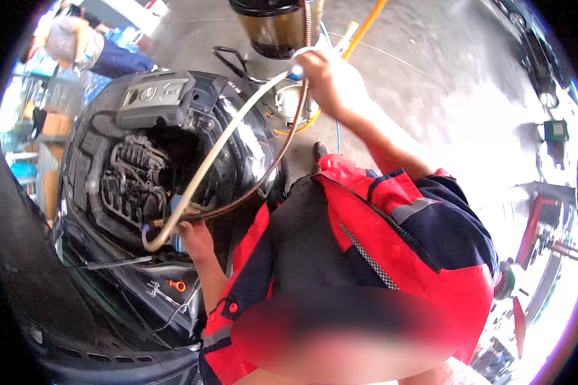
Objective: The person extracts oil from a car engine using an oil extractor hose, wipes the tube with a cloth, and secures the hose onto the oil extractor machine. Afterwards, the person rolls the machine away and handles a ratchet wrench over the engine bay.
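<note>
My left hand [197,239] is over the near side of the car's engine bay, its fingers closed round a cream hose [228,131] near the hose's bent lower end. A brown ribbed hose [263,179] also runs into this hand, and a blue item I cannot make out [176,208] shows beside it. My right hand [327,80] is raised beyond the car's front edge, closed on the upper part of the cream hose. The brown hose passes close by its fingers; whether they grip it too is unclear. Exposed engine parts [131,173] lie beyond my left hand.
A tank with a black top and brownish see-through wall [270,29] stands on the floor ahead. An engine cover [154,99] rests at the car's front. An orange ring handle [177,285] shows near the bay's edge. Another person [77,42] is at far left.
</note>
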{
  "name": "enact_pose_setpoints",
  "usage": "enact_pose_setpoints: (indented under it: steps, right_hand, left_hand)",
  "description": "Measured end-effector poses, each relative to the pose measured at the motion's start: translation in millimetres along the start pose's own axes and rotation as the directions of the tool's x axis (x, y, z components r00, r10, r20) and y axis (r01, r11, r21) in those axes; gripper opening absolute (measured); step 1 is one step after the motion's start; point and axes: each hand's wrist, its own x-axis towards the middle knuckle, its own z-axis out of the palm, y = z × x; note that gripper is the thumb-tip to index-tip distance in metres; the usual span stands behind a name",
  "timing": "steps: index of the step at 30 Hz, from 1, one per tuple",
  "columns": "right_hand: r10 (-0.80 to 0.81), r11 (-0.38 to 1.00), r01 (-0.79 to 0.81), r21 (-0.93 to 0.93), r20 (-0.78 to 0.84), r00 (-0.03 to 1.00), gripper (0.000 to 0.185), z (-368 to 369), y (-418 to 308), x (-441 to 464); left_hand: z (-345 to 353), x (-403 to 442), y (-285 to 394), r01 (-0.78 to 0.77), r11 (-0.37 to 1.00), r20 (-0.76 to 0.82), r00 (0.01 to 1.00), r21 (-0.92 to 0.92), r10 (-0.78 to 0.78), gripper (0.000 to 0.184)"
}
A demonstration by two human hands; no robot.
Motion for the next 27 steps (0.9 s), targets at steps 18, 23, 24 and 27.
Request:
enact_pose_setpoints:
  steps: [18, 23, 24, 27]
  right_hand:
    - [0.240, 0.714, -0.271, 0.645, 0.138, 0.961, 0.021, 88.4, 161.4, 26.4]
    - [0.287, 0.633, -0.373, 0.678, 0.243, 0.927, 0.027, 131.7, 186.6, 22.8]
    - [0.291, 0.634, -0.388, 0.669, 0.258, 0.921, 0.027, 135.6, 190.8, 22.2]
    - [0.325, 0.620, -0.443, 0.648, 0.302, 0.896, 0.025, 146.8, 196.4, 16.0]
  left_hand:
    - [154.8, 7.4, 115.2, -0.481, 0.653, 0.114, 0.846, 0.586, 0.520, 0.037]
    - [202.3, -20.2, 119.9, -0.436, 0.586, 0.132, 0.863, 0.683, 0.488, 0.023]
    - [208.2, -22.9, 118.5, -0.417, 0.561, 0.118, 0.863, 0.715, 0.491, 0.026]
    - [227.3, -25.3, 107.7, -0.398, 0.482, 0.123, 0.854, 0.781, 0.506, 0.031]
